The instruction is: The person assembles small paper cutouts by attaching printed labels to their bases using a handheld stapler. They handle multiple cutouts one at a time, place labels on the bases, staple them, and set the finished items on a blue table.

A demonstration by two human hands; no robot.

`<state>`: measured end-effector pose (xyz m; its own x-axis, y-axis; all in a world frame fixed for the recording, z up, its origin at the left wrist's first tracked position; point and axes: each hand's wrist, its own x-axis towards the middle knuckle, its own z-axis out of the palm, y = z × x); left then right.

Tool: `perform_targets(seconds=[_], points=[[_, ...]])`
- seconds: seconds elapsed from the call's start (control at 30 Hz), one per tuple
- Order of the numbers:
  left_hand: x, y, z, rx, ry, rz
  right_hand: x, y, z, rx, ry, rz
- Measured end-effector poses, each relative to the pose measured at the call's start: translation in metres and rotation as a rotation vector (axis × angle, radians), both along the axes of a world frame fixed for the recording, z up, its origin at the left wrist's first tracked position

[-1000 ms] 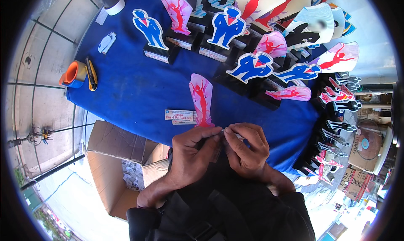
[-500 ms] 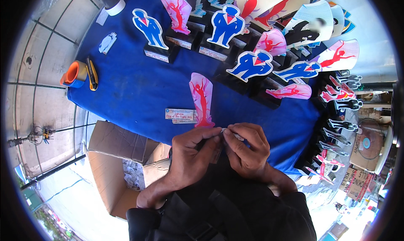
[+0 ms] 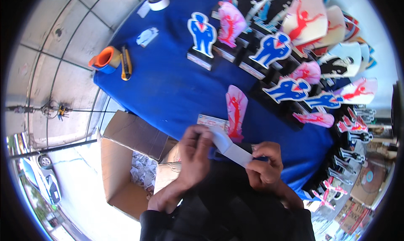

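A white paper strip [image 3: 238, 153], creased near its middle, stretches between my hands in front of my chest. My left hand [image 3: 195, 154] pinches its upper left end, and my right hand [image 3: 266, 165] grips its lower right end. Just beyond the strip stands a pink trophy [image 3: 235, 110] with a red dancing figure, its base mostly hidden by the strip and hands. Beside that trophy, printed labels [image 3: 213, 122] lie stacked on the blue cloth, partly covered by my left hand.
Many trophies, including a blue-suited figure [image 3: 203, 35], crowd the back and right of the blue-covered table [image 3: 168, 89]. An orange tape roll [image 3: 107, 58] and yellow cutter [image 3: 126, 64] lie at the left. Below the edge, an open cardboard box [image 3: 115, 169] holds paper scraps [image 3: 143, 169].
My hands have drawn apart, from fingertips touching to holding a white strip stretched between them. The whole view has shifted and turned, so the table appears farther right.
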<state>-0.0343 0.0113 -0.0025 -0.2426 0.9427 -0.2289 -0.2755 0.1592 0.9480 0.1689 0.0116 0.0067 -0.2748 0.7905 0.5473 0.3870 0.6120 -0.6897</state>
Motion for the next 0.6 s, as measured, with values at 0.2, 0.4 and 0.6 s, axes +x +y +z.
perform_targets(seconds=[0.2,0.4,0.6], points=[[-0.134,-0.059,-0.100,0.109,0.421,0.881,0.008,0.007,-0.001,-0.456,0.257,-0.012],[-0.244,-0.181,-0.161,-0.871,1.109,0.912,0.032,0.020,0.000,-1.087,0.564,-0.037],[-0.118,-0.115,-0.098,-0.098,0.813,0.325,0.031,0.017,-0.002,-1.280,0.562,-0.049]])
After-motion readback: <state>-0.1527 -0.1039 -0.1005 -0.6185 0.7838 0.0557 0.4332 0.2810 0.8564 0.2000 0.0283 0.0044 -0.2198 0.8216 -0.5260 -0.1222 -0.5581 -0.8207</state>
